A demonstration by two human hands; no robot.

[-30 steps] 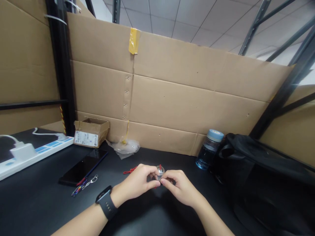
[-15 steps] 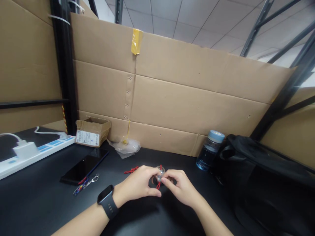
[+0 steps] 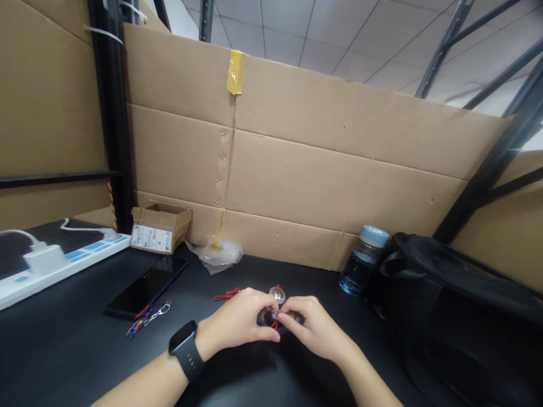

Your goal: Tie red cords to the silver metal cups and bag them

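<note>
My left hand (image 3: 242, 317), with a dark smartwatch (image 3: 185, 347) on the wrist, curls its fingers in towards my right hand. Its thumb stands apart, and the fingertips are partly hidden. My right hand (image 3: 311, 327) pinches a small shiny piece with a red cord loop (image 3: 274, 324) between thumb and forefinger. What exactly the piece is cannot be made out. Just beyond my fingertips a round silvery disc (image 3: 277, 295) with a red knot on top lies on the black table. Another knotted red cord (image 3: 226, 294) rests beside my left hand.
To the left are a black phone (image 3: 146, 287), a keychain with a metal clasp (image 3: 159, 311) and a white power strip (image 3: 85, 259). Behind stand an open cardboard box (image 3: 161, 229) and clear plastic wrap (image 3: 218, 257). A bottle (image 3: 362, 260) and black bag (image 3: 462, 316) are at right.
My fingertips and the small piece with the red loop have come slightly nearer to me. A gap now shows between them and the silvery disc, which is more fully in sight.
</note>
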